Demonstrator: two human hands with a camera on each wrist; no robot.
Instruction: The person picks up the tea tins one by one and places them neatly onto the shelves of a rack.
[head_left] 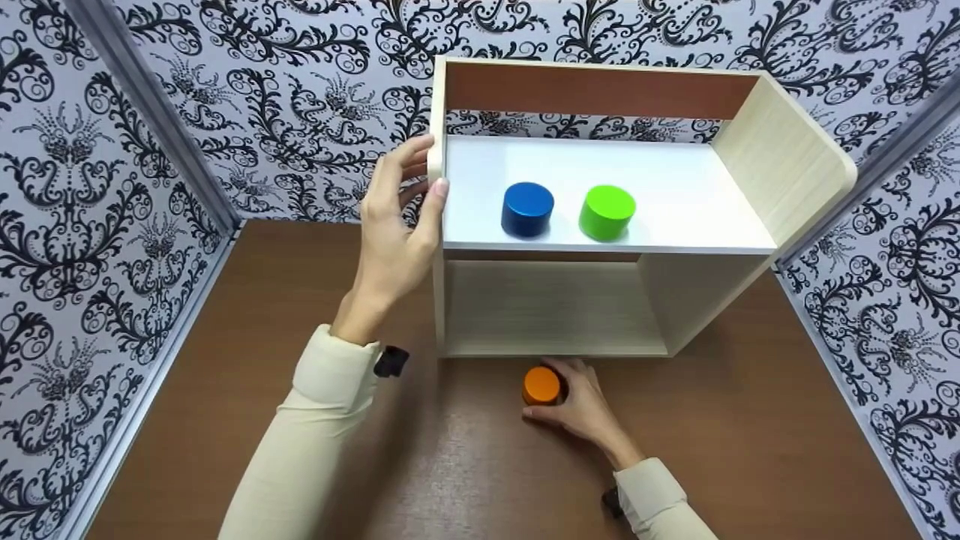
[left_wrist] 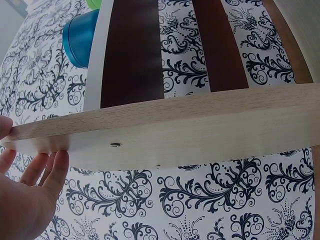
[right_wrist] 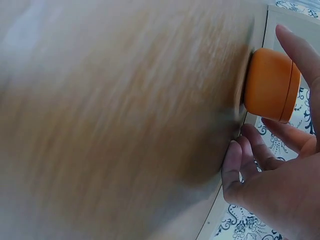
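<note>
My left hand (head_left: 397, 225) grips the front edge of the left side panel of a wooden shelf unit (head_left: 555, 307), thumb at the edge and fingers along the outer face. In the left wrist view the fingertips (left_wrist: 60, 160) press that panel. An orange round lidded jar (head_left: 541, 385) stands on the table before the shelf's lower front edge. Around it my right hand (head_left: 585, 405) is spread, thumb on the near side and fingers on the far side. The right wrist view shows a gap between the thumb and the orange jar (right_wrist: 270, 85).
On the white upper shelf (head_left: 675, 180) stand a blue jar (head_left: 527, 210) and a green jar (head_left: 607, 213), side by side. The brown table (head_left: 225, 405) is bounded by patterned wall panels (head_left: 300, 135) at the back and both sides.
</note>
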